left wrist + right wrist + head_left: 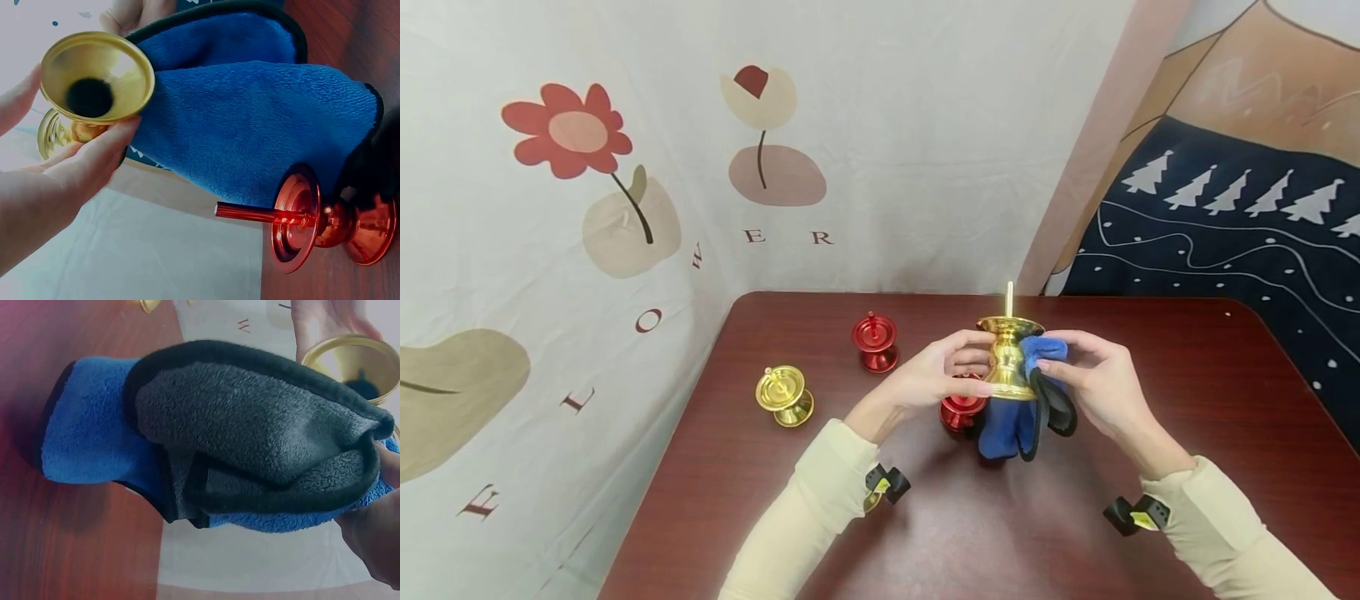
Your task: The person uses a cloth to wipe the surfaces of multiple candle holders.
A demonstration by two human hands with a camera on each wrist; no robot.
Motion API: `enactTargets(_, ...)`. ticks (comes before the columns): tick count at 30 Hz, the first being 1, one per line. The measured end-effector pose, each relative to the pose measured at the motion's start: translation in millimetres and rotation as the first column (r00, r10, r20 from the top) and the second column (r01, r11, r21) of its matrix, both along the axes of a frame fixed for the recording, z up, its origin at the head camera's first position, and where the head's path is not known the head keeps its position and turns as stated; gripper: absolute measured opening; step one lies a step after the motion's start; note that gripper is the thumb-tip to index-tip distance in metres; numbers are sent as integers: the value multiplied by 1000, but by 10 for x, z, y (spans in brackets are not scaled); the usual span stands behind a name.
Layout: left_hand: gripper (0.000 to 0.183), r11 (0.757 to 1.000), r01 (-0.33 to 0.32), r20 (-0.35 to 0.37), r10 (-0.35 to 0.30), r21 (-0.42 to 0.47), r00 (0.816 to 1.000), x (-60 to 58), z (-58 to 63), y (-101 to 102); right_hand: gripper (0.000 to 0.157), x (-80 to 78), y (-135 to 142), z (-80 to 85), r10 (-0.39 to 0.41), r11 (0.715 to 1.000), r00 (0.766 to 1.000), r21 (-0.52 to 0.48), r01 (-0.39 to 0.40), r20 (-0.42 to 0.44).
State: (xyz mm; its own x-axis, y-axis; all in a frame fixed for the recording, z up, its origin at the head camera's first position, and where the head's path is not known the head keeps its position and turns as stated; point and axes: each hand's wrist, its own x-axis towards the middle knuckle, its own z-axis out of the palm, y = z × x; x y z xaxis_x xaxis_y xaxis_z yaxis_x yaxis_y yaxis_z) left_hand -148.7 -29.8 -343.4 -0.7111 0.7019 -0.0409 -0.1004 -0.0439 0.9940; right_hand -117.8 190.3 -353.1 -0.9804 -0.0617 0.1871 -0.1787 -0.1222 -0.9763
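Note:
My left hand (936, 372) grips a gold candle holder (1009, 358) and keeps it raised above the table, upright with its spike pointing up. From the left wrist view, the hollow underside of its base (100, 75) is visible. My right hand (1097, 379) pinches a blue cloth (250, 119) against the holder's right side. Grey lining and black edging of the cloth (237, 419) show in the right wrist view, where it hangs down in folds. Behind the cloth and the left hand stands a red candle holder (961, 408), partly covered in the head view.
Another red candle holder (875, 342) stands toward the back of the dark red table (715, 500). A gold one (785, 396) is at the left. Under the left sleeve peeks a bit of a gold object (872, 502). Printed curtains (925, 167) hang behind the table.

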Motion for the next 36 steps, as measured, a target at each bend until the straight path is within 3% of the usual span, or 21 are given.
enactTargets(3, 56, 996, -51, -41, 48, -78, 998, 12, 1, 32, 28, -1, -8, -8, -26, 999, 1000, 35, 26, -8)
enactTargets(6, 55, 974, -136, -143, 111, -182, 983, 25, -9, 88, 28, 7, -28, 23, -77, 985, 996, 150, 83, -48)
enactTargets(9, 58, 933, -226, -257, 154, -280, 954, 38, -20, 145, 26, 21, -67, 78, -129, 931, 981, 324, 170, -143)
enactTargets(13, 63, 885, -282, -342, 152, -371, 927, 49, -9, 207, 22, 47, -139, 152, -136, 836, 954, 486, 255, -266)
enactTargets(15, 64, 883, -279, -345, 146, -376, 927, 45, -9, 218, 20, 55, -161, 178, -119, 813, 950, 521, 261, -290)
enactTargets(17, 63, 901, -261, -323, 146, -347, 935, 34, -17, 209, 20, 51, -159, 188, -100, 805, 952, 539, 249, -290)
enactTargets(22, 55, 956, -206, -227, 157, -211, 961, 5, -56, 145, 26, 14, -70, 150, -83, 846, 974, 502, 181, -211)
enactTargets(26, 55, 986, -131, -121, 119, -104, 986, -6, -50, 88, 30, -11, 3, 72, -96, 889, 988, 436, 140, -121)
enactTargets(27, 55, 990, -112, -93, 105, -84, 990, -9, -46, 81, 30, -18, 13, 49, -94, 911, 991, 394, 125, -98)
enactTargets(30, 56, 996, -72, -25, 70, -54, 997, -8, -39, 71, 29, -34, 24, -12, -84, 957, 996, 276, 93, -44)
enactTargets(32, 56, 994, -82, -9, 81, -69, 997, 1, -43, 83, 28, -35, 17, -37, -73, 975, 997, 209, 76, -19)
enactTargets(33, 57, 991, -97, -10, 97, -91, 995, 7, -47, 91, 27, -37, 13, -48, -67, 981, 998, 181, 68, -14)
enactTargets(36, 59, 972, -160, -63, 152, -174, 986, 26, -71, 115, 27, -34, -8, -51, -90, 969, 996, 230, 94, -26)
